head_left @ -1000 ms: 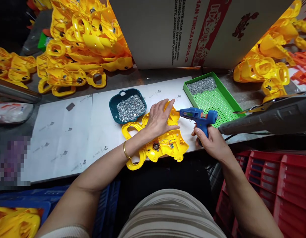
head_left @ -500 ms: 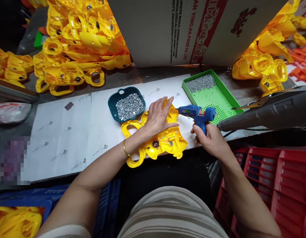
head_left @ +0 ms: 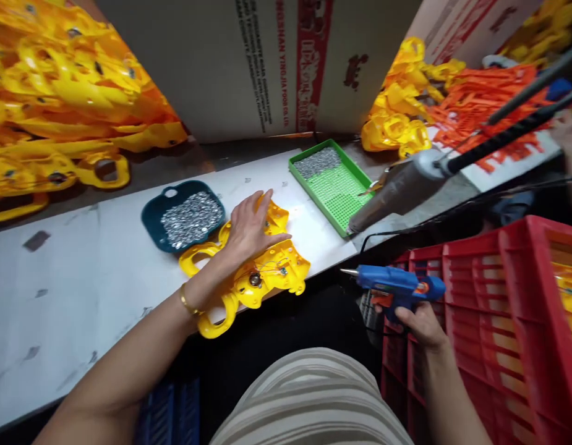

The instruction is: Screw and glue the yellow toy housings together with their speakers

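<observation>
My left hand (head_left: 248,228) lies over two yellow plastic shell halves with its fingers spread and its thumb apart. The nearer yellow shell (head_left: 292,262) lies inside up, with a round dark part, thin wires and a small circuit board in it. My hand partly covers the farther yellow shell (head_left: 277,216). In my right hand (head_left: 425,327) is a blue hot glue gun (head_left: 392,281), gripped by its handle. Its nozzle points left, off the board's front edge and apart from the shells.
On the white board (head_left: 104,259) stand a teal tray (head_left: 153,219) and a green tray (head_left: 311,188), both with small metal pieces. A grey cylindrical tool (head_left: 397,191) leans by the green tray. A red crate (head_left: 512,296) stands right. Yellow shells (head_left: 81,80) are heaped behind, beside a large carton (head_left: 211,74).
My right hand has drawn the glue gun away from the shells, right and toward my body. The view has turned right. My left hand stays over the shells.
</observation>
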The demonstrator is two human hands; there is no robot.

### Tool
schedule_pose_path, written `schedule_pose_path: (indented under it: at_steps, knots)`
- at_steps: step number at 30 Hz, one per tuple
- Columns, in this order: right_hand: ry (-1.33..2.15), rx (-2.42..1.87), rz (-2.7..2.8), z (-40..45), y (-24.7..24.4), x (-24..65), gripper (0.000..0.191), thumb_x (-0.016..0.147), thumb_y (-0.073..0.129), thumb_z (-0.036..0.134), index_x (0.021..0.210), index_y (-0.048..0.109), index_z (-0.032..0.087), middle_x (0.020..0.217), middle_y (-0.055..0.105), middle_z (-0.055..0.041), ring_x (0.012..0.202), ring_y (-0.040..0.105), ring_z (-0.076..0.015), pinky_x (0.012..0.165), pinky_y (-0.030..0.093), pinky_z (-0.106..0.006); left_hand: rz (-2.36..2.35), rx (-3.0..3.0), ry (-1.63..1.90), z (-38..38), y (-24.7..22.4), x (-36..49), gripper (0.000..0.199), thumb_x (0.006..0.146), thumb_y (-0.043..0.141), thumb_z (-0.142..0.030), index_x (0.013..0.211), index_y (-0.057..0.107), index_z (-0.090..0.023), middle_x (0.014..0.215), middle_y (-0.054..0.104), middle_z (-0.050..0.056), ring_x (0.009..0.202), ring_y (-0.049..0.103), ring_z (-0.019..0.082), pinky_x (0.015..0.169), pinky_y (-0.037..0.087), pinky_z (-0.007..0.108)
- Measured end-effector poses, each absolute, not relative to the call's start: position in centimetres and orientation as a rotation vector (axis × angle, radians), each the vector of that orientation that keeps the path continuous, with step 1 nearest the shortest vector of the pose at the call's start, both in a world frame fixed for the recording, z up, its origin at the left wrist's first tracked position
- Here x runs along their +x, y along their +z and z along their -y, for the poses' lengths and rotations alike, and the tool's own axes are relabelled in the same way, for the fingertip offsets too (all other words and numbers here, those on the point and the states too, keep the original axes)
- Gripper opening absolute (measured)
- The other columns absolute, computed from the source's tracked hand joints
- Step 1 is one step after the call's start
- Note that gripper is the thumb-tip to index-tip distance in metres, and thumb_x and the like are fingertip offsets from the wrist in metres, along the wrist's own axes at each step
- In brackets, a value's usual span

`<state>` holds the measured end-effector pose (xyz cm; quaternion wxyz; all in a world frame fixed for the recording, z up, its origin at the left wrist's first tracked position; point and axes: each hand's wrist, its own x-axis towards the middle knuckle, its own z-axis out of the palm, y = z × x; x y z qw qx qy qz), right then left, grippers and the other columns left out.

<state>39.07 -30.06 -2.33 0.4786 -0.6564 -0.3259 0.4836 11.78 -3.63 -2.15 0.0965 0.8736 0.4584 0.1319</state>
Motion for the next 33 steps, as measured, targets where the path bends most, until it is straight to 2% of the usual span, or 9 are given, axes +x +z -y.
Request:
schedule_pose_path:
  at_steps: [2, 5, 8, 14, 18, 21, 25, 30, 33]
  knots:
    - [1.033, -1.596, 0.553, 32.5, -4.6, 41.0, 0.065, 0.055, 0.079, 0.065, 0.1, 0.06, 0.023, 0.086, 0.071, -0.009, 0.066, 0.066, -0.024, 0.063, 0.056, -0.04, -1.368, 2.597, 0.365, 3.5, -2.0, 11.9, 0.099, 0.072, 0.073, -0.059, 0.151, 0.026, -0.022, 0.147, 0.04, 0.021, 0.132, 0.04, 0.041, 0.107, 0.033, 0.055]
    - [0.895, -1.591, 0.428, 32.9, -7.1, 43.6, 0.058, 0.062, 0.071, 0.069, 0.093, 0.058, 0.022, 0.071, 0.064, -0.0027, 0.055, 0.059, -0.0162, 0.051, 0.051, -0.03, -1.379, 2.604, 0.279, 3.4, -1.3, 12.2, 0.097, 0.074, 0.07, -0.059, 0.151, 0.027, -0.017, 0.148, 0.039, 0.023, 0.133, 0.04, 0.042, 0.107, 0.034, 0.056]
    - [0.815, -1.548, 0.376, 29.9, -8.1, 45.7, 0.061, 0.064, 0.068, 0.072, 0.097, 0.056, 0.022, 0.07, 0.061, 0.0011, 0.051, 0.054, -0.0108, 0.043, 0.042, -0.022, -1.414, 2.592, 0.203, 3.6, -0.5, 12.4, 0.097, 0.075, 0.069, -0.06, 0.151, 0.028, -0.015, 0.149, 0.037, 0.024, 0.134, 0.039, 0.043, 0.108, 0.034, 0.056]
    - [0.739, -1.495, 0.359, 22.9, -7.7, 48.1, 0.064, 0.054, 0.078, 0.067, 0.086, 0.057, 0.016, 0.065, 0.061, 0.0013, 0.044, 0.046, -0.007, 0.037, 0.034, -0.02, -1.41, 2.607, 0.21, 4.0, -0.4, 11.9, 0.09, 0.082, 0.055, -0.066, 0.153, 0.024, -0.02, 0.155, 0.03, 0.02, 0.141, 0.03, 0.043, 0.113, 0.024, 0.06]
    - [0.716, -1.482, 0.359, 21.5, -7.0, 47.3, 0.064, 0.051, 0.079, 0.066, 0.084, 0.059, 0.015, 0.066, 0.065, -0.0022, 0.044, 0.049, -0.0086, 0.036, 0.036, -0.021, -1.407, 2.584, 0.216, 4.2, -0.6, 11.2, 0.087, 0.083, 0.048, -0.07, 0.154, 0.02, -0.027, 0.157, 0.028, 0.015, 0.143, 0.027, 0.042, 0.113, 0.022, 0.063]
    - [0.695, -1.481, 0.359, 21.4, -6.7, 46.0, 0.062, 0.056, 0.079, 0.063, 0.088, 0.061, 0.014, 0.063, 0.065, -0.0015, 0.044, 0.048, -0.0082, 0.037, 0.037, -0.021, -1.41, 2.579, 0.225, 4.3, -0.7, 11.0, 0.086, 0.084, 0.049, -0.068, 0.153, 0.02, -0.025, 0.158, 0.028, 0.016, 0.143, 0.027, 0.042, 0.113, 0.023, 0.063]
    - [0.624, -1.48, 0.324, 20.6, -6.7, 44.6, 0.056, 0.066, 0.072, 0.063, 0.091, 0.059, 0.015, 0.063, 0.064, 0.001, 0.042, 0.042, -0.0053, 0.039, 0.036, -0.02, -1.379, 2.594, 0.241, 4.3, -0.5, 11.1, 0.083, 0.085, 0.051, -0.064, 0.153, 0.016, -0.031, 0.158, 0.029, 0.012, 0.142, 0.029, 0.044, 0.11, 0.024, 0.065]
    - [0.563, -1.491, 0.315, 19.0, -6.7, 44.5, 0.049, 0.073, 0.061, 0.065, 0.08, 0.053, 0.017, 0.068, 0.059, 0.0025, 0.052, 0.049, -0.006, 0.047, 0.045, -0.019, -1.425, 2.592, 0.12, 4.5, 0.2, 11.6, 0.082, 0.088, 0.046, -0.064, 0.151, 0.025, -0.015, 0.157, 0.025, 0.023, 0.143, 0.027, 0.043, 0.113, 0.024, 0.063]
    - [0.599, -1.532, 0.362, 18.8, -6.4, 45.3, 0.046, 0.07, 0.066, 0.06, 0.078, 0.055, 0.017, 0.07, 0.058, 0.0022, 0.058, 0.054, -0.0086, 0.052, 0.049, -0.022, -1.429, 2.591, 0.143, 4.6, 0.4, 11.6, 0.081, 0.087, 0.048, -0.063, 0.151, 0.027, -0.017, 0.157, 0.028, 0.021, 0.143, 0.029, 0.043, 0.113, 0.024, 0.064]
